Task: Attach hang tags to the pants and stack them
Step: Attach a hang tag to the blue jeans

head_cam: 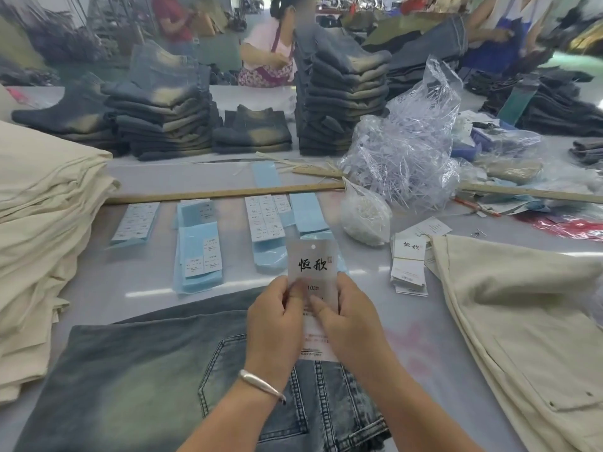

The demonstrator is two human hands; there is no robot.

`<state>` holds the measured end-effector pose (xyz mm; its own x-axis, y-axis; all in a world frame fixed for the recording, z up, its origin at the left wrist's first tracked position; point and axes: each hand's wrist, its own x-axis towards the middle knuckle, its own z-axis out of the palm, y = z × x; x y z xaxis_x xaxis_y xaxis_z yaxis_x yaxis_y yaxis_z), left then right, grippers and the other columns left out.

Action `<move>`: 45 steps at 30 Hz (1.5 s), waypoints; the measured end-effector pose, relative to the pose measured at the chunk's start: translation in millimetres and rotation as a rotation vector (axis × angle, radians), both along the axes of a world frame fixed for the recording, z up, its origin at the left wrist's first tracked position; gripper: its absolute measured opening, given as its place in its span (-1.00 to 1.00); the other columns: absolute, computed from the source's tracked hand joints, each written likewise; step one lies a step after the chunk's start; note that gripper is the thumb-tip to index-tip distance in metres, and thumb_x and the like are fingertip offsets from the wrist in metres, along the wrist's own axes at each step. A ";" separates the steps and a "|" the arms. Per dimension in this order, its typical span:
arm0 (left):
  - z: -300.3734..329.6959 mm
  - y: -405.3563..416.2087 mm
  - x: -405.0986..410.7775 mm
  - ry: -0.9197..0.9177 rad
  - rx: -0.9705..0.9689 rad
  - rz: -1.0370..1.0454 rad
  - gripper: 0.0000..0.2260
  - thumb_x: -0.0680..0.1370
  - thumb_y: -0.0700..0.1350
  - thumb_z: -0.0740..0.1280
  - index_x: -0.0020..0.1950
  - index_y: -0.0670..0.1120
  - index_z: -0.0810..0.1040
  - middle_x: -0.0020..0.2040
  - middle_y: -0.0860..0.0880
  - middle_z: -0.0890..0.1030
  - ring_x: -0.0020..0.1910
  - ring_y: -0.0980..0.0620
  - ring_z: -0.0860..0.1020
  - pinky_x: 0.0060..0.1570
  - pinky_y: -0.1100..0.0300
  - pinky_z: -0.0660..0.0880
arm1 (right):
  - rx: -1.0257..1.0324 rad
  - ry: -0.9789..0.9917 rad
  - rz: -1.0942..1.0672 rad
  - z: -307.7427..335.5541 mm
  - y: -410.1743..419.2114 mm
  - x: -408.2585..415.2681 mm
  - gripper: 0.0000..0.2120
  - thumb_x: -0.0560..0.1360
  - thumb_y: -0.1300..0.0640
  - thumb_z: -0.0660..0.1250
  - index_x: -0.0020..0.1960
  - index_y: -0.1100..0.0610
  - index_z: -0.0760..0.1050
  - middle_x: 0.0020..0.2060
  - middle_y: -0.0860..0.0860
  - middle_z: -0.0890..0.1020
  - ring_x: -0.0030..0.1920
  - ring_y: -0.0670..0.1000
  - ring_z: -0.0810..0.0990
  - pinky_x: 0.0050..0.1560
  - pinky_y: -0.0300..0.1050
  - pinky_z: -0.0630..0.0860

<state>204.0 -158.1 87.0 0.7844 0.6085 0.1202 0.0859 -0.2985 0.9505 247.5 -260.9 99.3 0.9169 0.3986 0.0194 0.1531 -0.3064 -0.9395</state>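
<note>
The left hand (277, 316), a smooth silver bangle (261, 384) on its wrist, and the right hand (347, 324) meet at the middle of the view, each pinching one long edge of a tall white card hang tag (312, 265) with thumb on the printed face and fingers curled behind. The tag stands upright above the counter, a small punched hole near its top edge, bold black brush characters below that, and fine print lower down between the two hands. Directly beneath lies a pair of faded blue-grey denim pants (146, 380), spread flat with a stitched back pocket facing up and a yellowish washed patch on the left. The pale grey glossy counter (137, 282) carries, just beyond the tag, rows of thin light-blue backing sheets (199, 256) bearing small white printed stickers. To the right of the hands sits a short stack of similar white hang tags (409, 265), touching a cream cotton garment (522, 321) that slopes toward the near right corner. A tall pile of folded cream fabric (42, 239) fills the left edge. Farther back a long wooden ruler (222, 193) lies across the counter, beside crinkled clear plastic bags of thin white plastic fasteners (401, 158). Behind these rise stacks of folded washed denim pants (342, 102).
</note>
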 end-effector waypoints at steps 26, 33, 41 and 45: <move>-48.3 17.8 72.6 0.173 -0.375 -0.245 -0.63 0.55 -0.32 0.32 0.16 0.15 0.49 0.05 0.23 0.65 0.08 0.25 0.60 -0.06 0.34 0.57 | -1.138 -0.392 -0.233 -75.0 8.9 300.9 -0.81 0.54 0.23 0.26 0.11 0.17 0.57 0.10 0.09 0.56 0.11 0.13 0.56 -0.09 -0.07 0.47; -48.9 19.5 76.4 0.180 -0.422 -0.222 -0.58 0.53 -0.36 0.29 0.13 0.18 0.49 0.01 0.25 0.66 0.04 0.29 0.60 -0.13 0.38 0.55 | -1.182 -0.495 -0.202 -85.3 7.5 308.3 -0.80 0.57 0.18 0.24 0.10 0.18 0.59 0.08 0.08 0.54 0.15 0.11 0.48 -0.07 -0.05 0.49; -34.2 28.3 68.3 0.096 -0.542 -0.205 -0.84 0.60 -0.18 0.30 0.05 -0.01 0.66 -0.02 0.05 0.71 -0.03 0.09 0.67 -0.16 0.32 0.57 | -0.334 -0.385 -0.420 -47.7 -3.5 278.7 -0.81 0.55 0.13 0.30 -0.13 0.21 0.61 -0.26 0.01 0.60 -0.25 0.02 0.49 -0.19 -0.13 0.36; -23.9 33.9 58.4 0.039 -0.767 -0.164 -0.81 0.47 -0.04 0.37 0.01 -0.04 0.70 0.03 -0.07 0.71 0.02 -0.04 0.67 -0.06 0.09 0.62 | 0.348 0.031 -0.189 -5.5 -15.1 222.2 -0.89 0.52 0.27 0.35 -0.18 0.19 0.57 -0.38 0.02 0.63 -0.51 -0.08 0.36 -0.48 -0.29 0.32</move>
<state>262.4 -124.2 63.1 0.8662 0.3870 -0.3161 0.1348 0.4281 0.8936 469.7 -276.0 93.8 0.9757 0.1974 0.0946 0.0943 0.0107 -0.9955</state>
